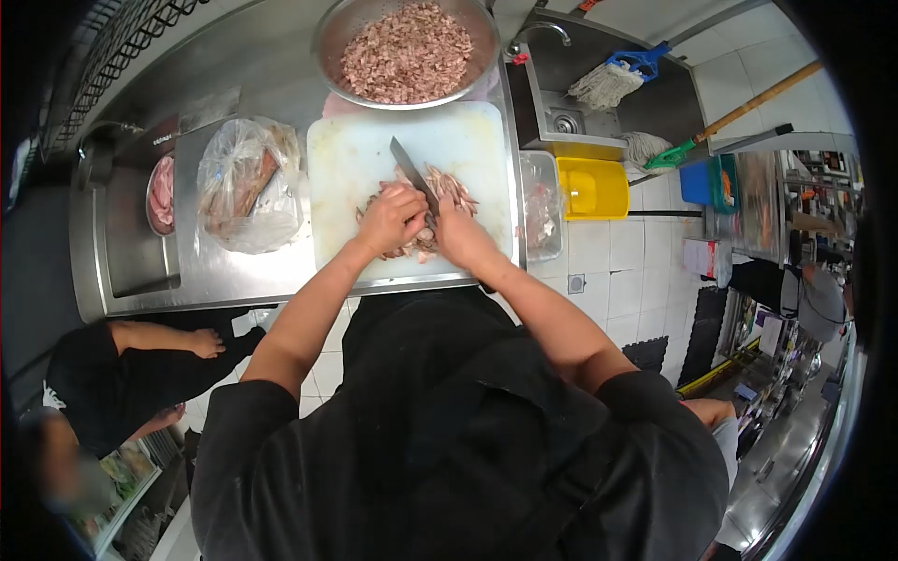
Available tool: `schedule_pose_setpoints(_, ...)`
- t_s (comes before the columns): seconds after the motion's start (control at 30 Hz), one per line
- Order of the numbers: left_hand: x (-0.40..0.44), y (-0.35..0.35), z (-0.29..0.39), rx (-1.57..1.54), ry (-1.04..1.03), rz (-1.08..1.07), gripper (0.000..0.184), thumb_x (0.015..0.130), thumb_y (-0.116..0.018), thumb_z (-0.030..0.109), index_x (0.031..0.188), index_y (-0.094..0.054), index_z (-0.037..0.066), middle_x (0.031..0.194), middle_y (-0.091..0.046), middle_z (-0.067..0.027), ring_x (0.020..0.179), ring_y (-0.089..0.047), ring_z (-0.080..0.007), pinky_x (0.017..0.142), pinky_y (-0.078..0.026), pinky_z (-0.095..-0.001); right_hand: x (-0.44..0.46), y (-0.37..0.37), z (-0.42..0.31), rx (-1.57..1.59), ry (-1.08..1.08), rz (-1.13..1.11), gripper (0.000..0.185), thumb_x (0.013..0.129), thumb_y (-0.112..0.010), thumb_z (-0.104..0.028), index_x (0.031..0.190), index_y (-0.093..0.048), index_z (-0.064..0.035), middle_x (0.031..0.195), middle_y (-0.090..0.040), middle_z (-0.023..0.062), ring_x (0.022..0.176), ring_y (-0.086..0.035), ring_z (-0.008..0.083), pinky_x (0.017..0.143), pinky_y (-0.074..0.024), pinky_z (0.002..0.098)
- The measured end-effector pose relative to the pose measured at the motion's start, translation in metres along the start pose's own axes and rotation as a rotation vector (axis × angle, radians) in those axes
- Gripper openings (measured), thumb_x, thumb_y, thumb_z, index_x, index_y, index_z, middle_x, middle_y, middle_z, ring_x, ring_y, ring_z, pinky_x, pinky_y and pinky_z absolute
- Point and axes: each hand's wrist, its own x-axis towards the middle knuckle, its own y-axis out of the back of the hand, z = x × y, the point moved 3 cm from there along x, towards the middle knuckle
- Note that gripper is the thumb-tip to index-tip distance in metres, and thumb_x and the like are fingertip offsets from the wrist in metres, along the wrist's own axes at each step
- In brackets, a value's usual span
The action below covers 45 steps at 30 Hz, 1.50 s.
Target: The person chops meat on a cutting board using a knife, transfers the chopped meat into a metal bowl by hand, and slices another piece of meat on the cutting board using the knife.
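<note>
My right hand (462,234) is closed round the handle of a knife (408,166), whose dark blade points away from me and slightly left. Under and beside the blade lies a pile of thin-cut pinkish meat strips (455,190). On the near left part of this pile, my left hand (391,221) presses with curled fingers, close beside the knife. Both hands are over a white cutting board (348,154) on the steel counter. My hands partly hide the meat and the knife's handle.
Beyond the board stands a steel bowl (327,47) of chopped meat. Left are a plastic bag (245,192) with a large meat piece and a sink (126,266). A clear container (543,234) and yellow tub (595,187) sit right. Another person (112,374) stands at left.
</note>
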Motion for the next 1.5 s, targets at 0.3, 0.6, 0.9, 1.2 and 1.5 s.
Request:
schedule_pose_setpoints(0.3,0.001,-0.003,-0.006,0.034,-0.011,0.022,0.015,0.073,-0.074,0.003,0.087,-0.069,0.005,0.098,-0.068,-0.0089,0.096,-0.065,-0.0300,0.090,-0.052,-0.0421,0.018,-0.010,0.008,0.119,0.133,0.090,0.046,0.097,-0.053,-0.011,0.132,-0.041,0.0148,0.100,-0.067,0.0368,0.100,-0.064,0.0546,0.092,-0.0499,0.0560)
schedule_pose_setpoints(0.6,0.007,0.042,-0.013,-0.012,0.324,0.138,0.015,0.088,-0.069,0.010,0.100,-0.073,0.001,0.111,-0.073,-0.0119,0.109,-0.066,-0.0319,0.099,-0.050,-0.0420,-0.020,0.044,0.002,0.066,0.294,0.235,0.036,0.100,-0.052,-0.016,0.128,-0.044,0.0039,0.081,-0.067,0.0331,0.077,-0.065,0.0541,0.073,-0.0522,0.0601)
schedule_pose_setpoints(0.9,-0.031,0.026,-0.016,0.150,0.392,-0.004,0.047,0.098,-0.061,0.031,0.135,-0.060,0.002,0.141,-0.059,-0.0177,0.134,-0.053,-0.0327,0.109,-0.041,-0.0450,-0.027,-0.018,0.041,-0.111,0.185,0.304,0.038,0.099,-0.047,-0.018,0.130,-0.041,0.0022,0.077,-0.069,0.0268,0.070,-0.068,0.0481,0.065,-0.0521,0.0609)
schedule_pose_setpoints(1.2,-0.021,0.009,0.015,0.206,0.249,0.180,0.032,0.091,-0.067,0.019,0.118,-0.065,0.002,0.120,-0.065,-0.0136,0.114,-0.059,-0.0345,0.101,-0.046,-0.0448,-0.039,0.019,0.030,-0.199,0.164,0.124,0.023,0.096,-0.047,-0.013,0.115,-0.045,0.0000,0.078,-0.069,0.0300,0.074,-0.069,0.0499,0.068,-0.0528,0.0610)
schedule_pose_setpoints(1.5,-0.012,0.005,0.014,0.139,0.196,0.169,0.021,0.084,-0.071,0.006,0.105,-0.067,0.001,0.110,-0.066,-0.0126,0.104,-0.061,-0.0318,0.091,-0.052,-0.0413,-0.048,0.044,-0.026,-0.287,0.030,-0.062,0.018,0.097,-0.043,-0.010,0.111,-0.048,-0.0003,0.088,-0.072,0.0280,0.080,-0.073,0.0444,0.070,-0.0561,0.0557)
